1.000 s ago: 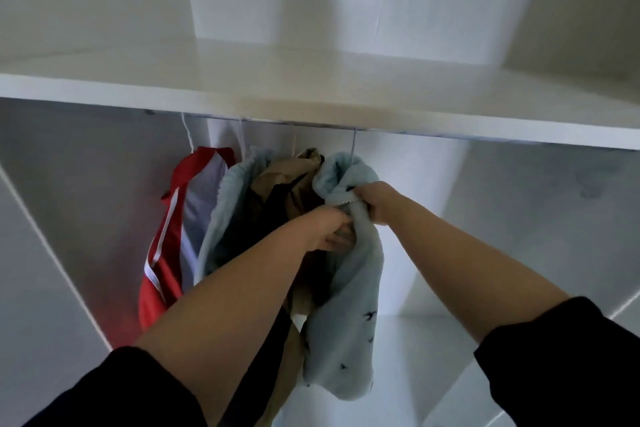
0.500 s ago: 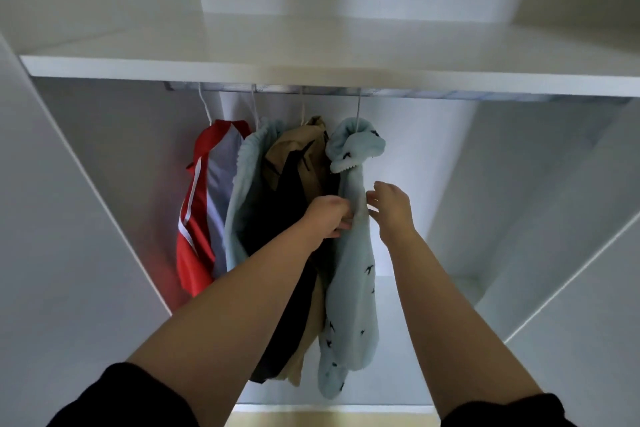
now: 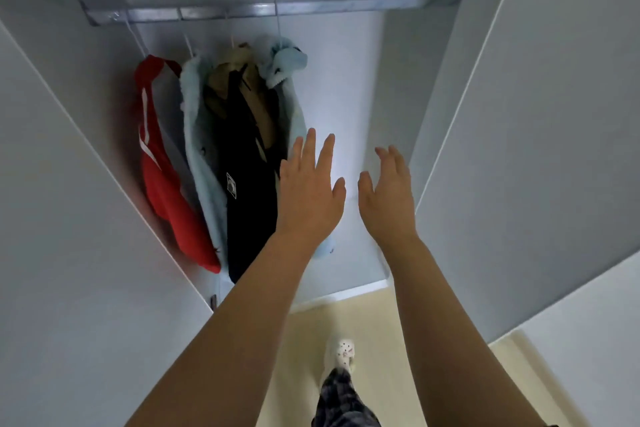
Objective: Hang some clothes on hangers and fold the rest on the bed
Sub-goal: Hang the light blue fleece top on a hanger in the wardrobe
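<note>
Left hand (image 3: pixel 308 199), right hand (image 3: pixel 388 199) withdrawn, empty | hooded blue fleece (image 3: pixel 282 61) hangs vertical

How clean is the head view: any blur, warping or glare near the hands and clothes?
Head view: left hand and right hand slightly soft; wide-angle lens splays the wardrobe doors and tilts the rail; mild bright patch on the back panel, no harsh glare; hanging clothes legible.

Hung clothes (image 3: pixel 242 149) crowd rail (image 3: pixel 346 7) left, right side apparently free
</note>
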Available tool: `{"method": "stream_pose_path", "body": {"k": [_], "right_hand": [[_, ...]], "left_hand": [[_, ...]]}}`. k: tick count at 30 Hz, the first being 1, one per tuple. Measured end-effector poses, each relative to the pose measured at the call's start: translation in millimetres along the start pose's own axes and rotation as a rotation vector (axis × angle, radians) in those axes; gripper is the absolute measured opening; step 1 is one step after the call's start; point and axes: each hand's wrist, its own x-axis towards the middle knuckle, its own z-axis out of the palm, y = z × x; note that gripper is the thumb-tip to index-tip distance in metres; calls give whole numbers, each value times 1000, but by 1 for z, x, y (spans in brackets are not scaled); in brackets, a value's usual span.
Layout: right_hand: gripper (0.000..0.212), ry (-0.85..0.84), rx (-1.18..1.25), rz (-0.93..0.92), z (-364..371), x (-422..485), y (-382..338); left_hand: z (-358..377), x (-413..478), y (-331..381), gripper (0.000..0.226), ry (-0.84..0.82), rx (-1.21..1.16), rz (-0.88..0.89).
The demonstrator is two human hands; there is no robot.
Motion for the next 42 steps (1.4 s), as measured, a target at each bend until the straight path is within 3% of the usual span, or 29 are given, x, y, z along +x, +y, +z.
{"method": "stream_pose_path", "body": {"k": [14, 20, 30, 37, 42], "right_hand": [[47, 264, -153, 215, -228, -156, 88], [46, 399, -212, 335, -356, -249, 152], [45, 617, -380, 633, -590, -473, 258], [46, 740, -388, 798, -676, -570, 304], [47, 738, -440, 881, -711, -599, 349]], "left_hand": [[27, -146, 198, 68, -113, -41, 341], [46, -230, 345, 67, -201, -195, 442], [71, -447, 589, 67, -394, -466, 729], [92, -542, 686, 66, -550, -444, 916], [128, -574, 743, 67, -615, -444, 989]]}}
